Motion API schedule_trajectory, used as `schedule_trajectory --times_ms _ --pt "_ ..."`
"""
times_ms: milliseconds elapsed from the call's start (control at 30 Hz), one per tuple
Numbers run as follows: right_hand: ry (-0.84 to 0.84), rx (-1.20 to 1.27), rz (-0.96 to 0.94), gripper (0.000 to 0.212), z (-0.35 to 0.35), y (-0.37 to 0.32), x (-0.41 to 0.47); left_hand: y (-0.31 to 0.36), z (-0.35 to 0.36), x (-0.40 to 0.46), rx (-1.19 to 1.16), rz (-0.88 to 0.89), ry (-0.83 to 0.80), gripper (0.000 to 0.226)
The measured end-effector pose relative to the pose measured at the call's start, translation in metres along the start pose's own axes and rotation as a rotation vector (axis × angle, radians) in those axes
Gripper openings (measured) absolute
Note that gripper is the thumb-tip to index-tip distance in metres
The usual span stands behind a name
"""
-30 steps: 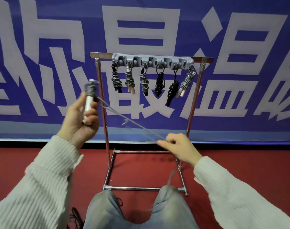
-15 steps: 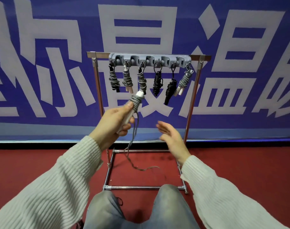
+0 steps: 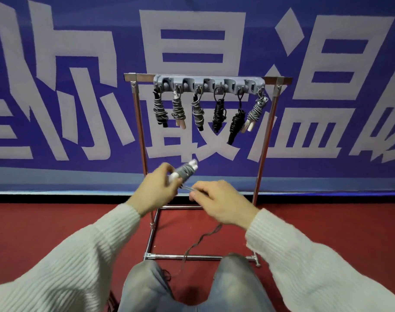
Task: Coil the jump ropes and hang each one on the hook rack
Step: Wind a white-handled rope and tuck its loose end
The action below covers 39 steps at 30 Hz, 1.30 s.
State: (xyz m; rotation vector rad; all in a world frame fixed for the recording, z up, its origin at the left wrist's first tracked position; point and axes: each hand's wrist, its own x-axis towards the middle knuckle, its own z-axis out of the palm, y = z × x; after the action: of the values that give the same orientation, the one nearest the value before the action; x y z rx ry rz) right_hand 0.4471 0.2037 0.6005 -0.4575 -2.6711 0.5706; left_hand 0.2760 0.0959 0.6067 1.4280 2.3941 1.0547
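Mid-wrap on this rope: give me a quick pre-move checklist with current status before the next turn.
1. Left hand grips the white handles of the jump rope bundle: ok.
2. Right hand pinches the loose cord: ok.
3. Cord fully wound: not ok, a tail trails to the floor.
4. Tail clear of the stand's base bar: not ok, it crosses it.
5. Free hook on the hook rack: cannot tell; six coils already hang.

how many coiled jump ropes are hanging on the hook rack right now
6, in a row along the hook rack: grey, grey, grey, black, black, and a tilted grey one at the right end. A seventh, in hand, isn't hung.
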Motion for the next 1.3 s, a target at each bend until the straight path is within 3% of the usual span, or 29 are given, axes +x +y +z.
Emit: schedule_trajectory --times_ms 100,200,267,367,500,600,733,833,900,1000,1133,1300 --pt "-0.099 -0.105 -0.059 0.025 -0.031 0.003 0.009 0.007 0.012 -0.009 0.27 0.213 -0.185 0.019" --pt "-0.237 0.172 -0.04 0.015 -0.047 0.013 0.011 0.026 0.007 -0.024 0.256 0.346 -0.396 0.018" --pt "-0.261 0.437 0.004 0.013 -0.047 0.018 0.008 0.036 0.005 -0.04 0.087 0.368 -0.443 0.015" --pt "-0.192 0.732 0.083 0.016 -0.024 0.022 -0.001 0.041 0.006 -0.055 -0.28 0.267 -0.352 0.011" --pt "-0.189 1.095 0.281 0.023 0.018 0.022 -0.024 0.032 0.013 -0.057 -0.615 0.112 -0.295 0.024" --pt "-0.185 0.941 0.327 0.031 0.035 0.024 -0.037 0.017 0.011 -0.048 -0.527 0.087 -0.189 0.033" --pt "-0.185 0.449 0.234 0.031 0.03 0.019 -0.046 -0.009 0.025 -0.034 0.146 0.169 0.074 0.031" --pt "-0.203 -0.126 -0.007 0.029 0.005 0.009 -0.036 -0.021 0.043 -0.035 0.323 0.207 -0.011 0.031" --pt "-0.258 -0.229 -0.113 0.026 -0.016 0.001 -0.022 -0.016 0.047 -0.039 0.338 0.338 -0.191 0.027" --pt "-0.36 0.17 -0.062 0.017 -0.04 0.002 -0.006 0.009 0.04 -0.057 0.216 0.59 -0.351 0.028" --pt "-0.385 0.701 0.061 0.015 -0.029 0.025 -0.003 0.022 0.02 -0.073 -0.022 0.565 -0.334 0.01" --pt "-0.378 0.856 0.115 0.007 -0.008 0.04 -0.012 0.015 0.012 -0.077 -0.091 0.544 -0.384 0.015"
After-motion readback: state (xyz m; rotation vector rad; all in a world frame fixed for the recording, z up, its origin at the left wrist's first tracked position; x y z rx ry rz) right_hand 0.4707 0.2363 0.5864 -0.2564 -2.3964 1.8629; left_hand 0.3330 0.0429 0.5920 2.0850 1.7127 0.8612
